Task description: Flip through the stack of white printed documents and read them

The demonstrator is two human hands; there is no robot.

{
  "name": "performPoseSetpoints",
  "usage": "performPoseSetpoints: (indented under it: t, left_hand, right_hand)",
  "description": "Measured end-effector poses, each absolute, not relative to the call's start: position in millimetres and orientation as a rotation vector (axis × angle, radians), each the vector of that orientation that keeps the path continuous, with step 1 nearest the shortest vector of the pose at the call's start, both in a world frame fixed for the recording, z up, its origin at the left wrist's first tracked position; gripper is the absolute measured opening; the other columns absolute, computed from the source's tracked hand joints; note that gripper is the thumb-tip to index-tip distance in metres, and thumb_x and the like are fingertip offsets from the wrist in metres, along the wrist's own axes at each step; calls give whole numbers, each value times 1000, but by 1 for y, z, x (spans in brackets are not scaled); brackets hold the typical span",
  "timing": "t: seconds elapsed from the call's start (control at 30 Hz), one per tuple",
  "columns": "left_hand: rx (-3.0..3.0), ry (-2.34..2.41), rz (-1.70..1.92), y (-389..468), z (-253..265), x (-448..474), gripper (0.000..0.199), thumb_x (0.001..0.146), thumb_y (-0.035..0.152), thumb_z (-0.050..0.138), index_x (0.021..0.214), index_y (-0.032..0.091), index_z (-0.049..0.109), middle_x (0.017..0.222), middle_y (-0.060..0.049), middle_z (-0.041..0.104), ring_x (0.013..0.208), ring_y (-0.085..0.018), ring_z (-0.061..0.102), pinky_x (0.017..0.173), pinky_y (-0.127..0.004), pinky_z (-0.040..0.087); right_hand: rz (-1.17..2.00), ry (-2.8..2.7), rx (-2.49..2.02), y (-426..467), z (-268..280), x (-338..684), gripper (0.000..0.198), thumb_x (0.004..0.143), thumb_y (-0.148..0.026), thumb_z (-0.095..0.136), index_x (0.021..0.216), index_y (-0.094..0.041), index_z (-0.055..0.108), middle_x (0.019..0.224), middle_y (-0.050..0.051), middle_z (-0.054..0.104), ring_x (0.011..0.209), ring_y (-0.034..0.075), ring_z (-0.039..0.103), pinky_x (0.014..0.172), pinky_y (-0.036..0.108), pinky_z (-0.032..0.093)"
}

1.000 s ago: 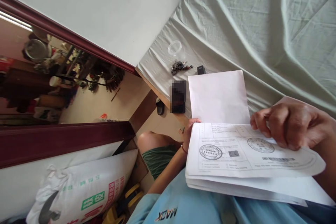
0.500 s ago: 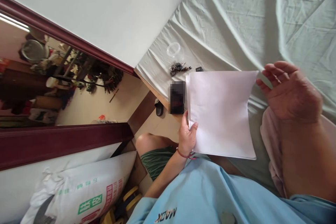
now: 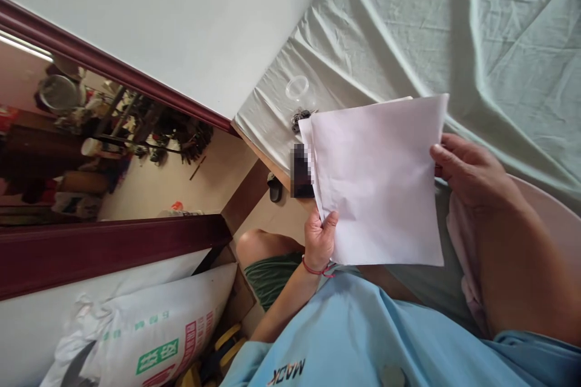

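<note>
Several sheets of white paper (image 3: pixel 376 187) lie in a loose stack above my lap, slightly fanned at the left edge. My left hand (image 3: pixel 320 239) pinches the stack at its lower left side, with the thumb on top. On the right edge, my right hand (image 3: pixel 467 166) grips the paper between the thumb above and fingers underneath, which are partly hidden. Just beyond the sheets' left edge is a dark phone-like object (image 3: pixel 300 172), partly blurred out. A bunch of keys (image 3: pixel 300 120) shows partly past the upper left corner, beside a clear plastic cup (image 3: pixel 299 91).
A bed with a wrinkled pale green sheet (image 3: pixel 408 30) stretches ahead and right. Pink cloth (image 3: pixel 458 242) lies by my right forearm. A white printed sack (image 3: pixel 149 326) stands at lower left. A black slipper (image 3: pixel 275 188) is on the floor, near a dark red door frame (image 3: pixel 113 251).
My right hand, open and apart from the paper before, has closed on its right edge. The stack has turned and shifted up and left, covering more of the keys.
</note>
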State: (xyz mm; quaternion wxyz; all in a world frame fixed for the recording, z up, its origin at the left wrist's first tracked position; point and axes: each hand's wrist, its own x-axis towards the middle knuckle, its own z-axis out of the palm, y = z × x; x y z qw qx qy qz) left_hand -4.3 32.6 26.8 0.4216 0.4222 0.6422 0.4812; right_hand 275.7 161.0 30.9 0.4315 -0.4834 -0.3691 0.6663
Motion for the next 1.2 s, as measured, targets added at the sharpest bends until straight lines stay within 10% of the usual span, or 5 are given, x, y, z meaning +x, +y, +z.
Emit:
performPoseSetpoints:
  t: [0.33,0.73,0.93,1.2]
  left_hand:
    - [958,1603,1163,29,9,-12,39,94,58,63,99,20,72,89,-3,75,88,-19,71,84,-32,58]
    - [720,1585,1357,44,7,-10,39,79,54,82,80,17,69,77,2,70,74,-12,63,75,-24,53]
    - [814,1690,1330,44,-2,-12,51,78,50,84,115,20,66,83,0,72,79,-15,68,78,-27,53]
    - [968,1776,1287,44,-16,-18,37,88,45,75,110,21,57,76,1,69,70,-14,66,71,-25,50]
  right_hand:
    - [1736,-829,-1341,159,37,272,27,66,-38,93,83,-21,81,87,4,80,72,19,72,70,32,62]
    - [1679,-934,-1398,161,27,274,37,70,-43,87,98,-20,80,95,6,80,80,23,74,74,35,63]
    - [1508,-991,-1471,162,17,272,38,76,-44,81,107,-23,78,97,2,79,79,20,71,72,33,60]
    - [992,-1304,-1667,166,20,268,24,78,-38,69,94,-21,74,78,-2,70,73,17,60,69,30,45]
